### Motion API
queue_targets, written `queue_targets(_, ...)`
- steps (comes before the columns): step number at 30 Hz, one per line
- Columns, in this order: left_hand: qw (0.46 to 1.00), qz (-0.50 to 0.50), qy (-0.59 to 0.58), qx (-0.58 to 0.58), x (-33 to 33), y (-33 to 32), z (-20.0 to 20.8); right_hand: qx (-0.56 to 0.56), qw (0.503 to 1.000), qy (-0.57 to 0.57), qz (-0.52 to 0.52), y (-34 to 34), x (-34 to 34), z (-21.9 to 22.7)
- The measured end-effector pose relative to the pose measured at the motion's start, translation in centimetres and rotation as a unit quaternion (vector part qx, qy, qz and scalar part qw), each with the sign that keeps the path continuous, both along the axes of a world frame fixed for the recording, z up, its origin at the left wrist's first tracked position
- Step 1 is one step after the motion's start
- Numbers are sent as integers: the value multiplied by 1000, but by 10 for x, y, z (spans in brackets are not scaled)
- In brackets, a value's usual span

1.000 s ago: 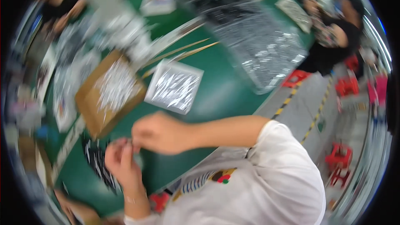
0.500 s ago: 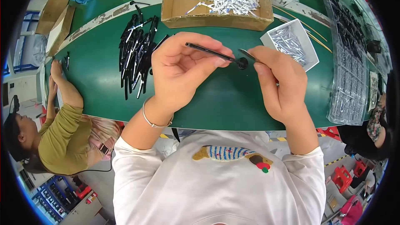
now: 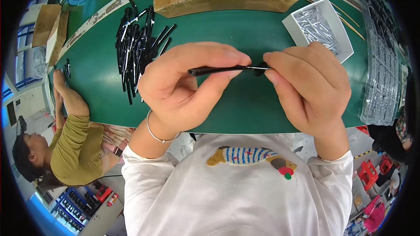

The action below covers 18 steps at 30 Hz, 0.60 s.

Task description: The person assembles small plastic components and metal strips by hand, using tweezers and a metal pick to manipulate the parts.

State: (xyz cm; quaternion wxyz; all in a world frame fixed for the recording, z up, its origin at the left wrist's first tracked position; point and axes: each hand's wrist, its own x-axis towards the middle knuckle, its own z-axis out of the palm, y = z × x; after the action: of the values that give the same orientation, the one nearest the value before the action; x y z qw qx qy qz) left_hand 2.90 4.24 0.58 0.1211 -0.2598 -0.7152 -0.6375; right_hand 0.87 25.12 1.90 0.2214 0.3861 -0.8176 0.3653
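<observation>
My left hand (image 3: 181, 87) pinches a slender black stick-shaped part (image 3: 205, 70) between thumb and fingertips. It lies nearly level, and a round black knob (image 3: 259, 71) shows at its right end. Opposite it, my right hand (image 3: 308, 85) is closed in a pinch on a thin silvery strip (image 3: 261, 67). The strip's tip meets the black part near the knob; whether it sits in or on it cannot be made out. A pile of similar black parts (image 3: 135, 48) lies beyond my left hand. Behind my right hand stands a white box (image 3: 345, 46) of small silvery pieces (image 3: 315, 26).
At the back is a cardboard box (image 3: 227, 5) of white-and-blue strips. Thin wooden sticks (image 3: 350, 28) lie by the white box. Clear plastic trays (image 3: 380, 87) run along the right on the green table (image 3: 227, 118). A co-worker (image 3: 72, 148) sits at the left.
My right hand has brought the silvery strip left to the knob end of the black part. The black part has turned to nearly level. The view has shifted a little.
</observation>
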Motion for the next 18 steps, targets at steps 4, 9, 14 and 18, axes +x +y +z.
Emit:
queue_targets(4, 1000, -1, -3, -13, 2, -1, -1, -17, 999, 26, 5, 0, -2, -5)
queue_targets(9, 1000, 10, -1, -23, 5, -1, 1, -17, 1000, 21, 5, 0, 1, -5)
queue_targets(14, 992, 12, 66, -110, -1, -3, 6, 4, 1000, -4, 18, 2, 0, -6)
queue_targets(18, 986, -13, 84, -144, -6, -4, 7, 73, 997, 19, 19, 6, 2, -4)
